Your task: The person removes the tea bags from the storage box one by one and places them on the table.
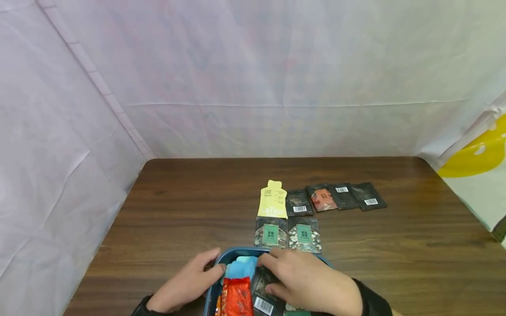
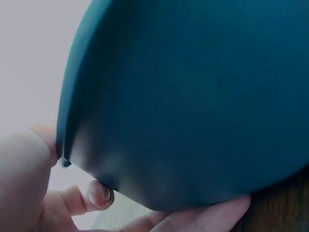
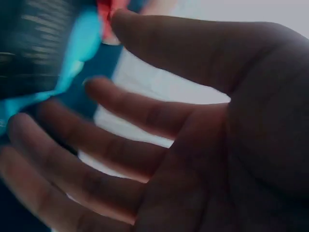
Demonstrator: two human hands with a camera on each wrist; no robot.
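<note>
My left hand (image 1: 189, 280) holds the left wall of a blue plastic bin (image 1: 211, 298), thumb over the rim. In the left wrist view its fingers (image 2: 219, 215) lie against the bin's outer wall (image 2: 188, 106). Over the bin is my right hand (image 1: 304, 278), fingers spread and relaxed with nothing between them in the right wrist view. Beneath it a black sachet (image 1: 262, 287) with a white barcode label lies in the bin. Beside that sachet are a shiny red packet (image 1: 237, 296) and a light-blue packet (image 1: 242, 267).
Past the bin, two black sachets with green labels (image 1: 270, 235) lie side by side. Behind them is a yellow bottle-shaped packet (image 1: 272, 199), with a row of black sachets (image 1: 345, 196) running right. A white curtain (image 1: 276, 79) hangs behind the brown table (image 1: 189, 193).
</note>
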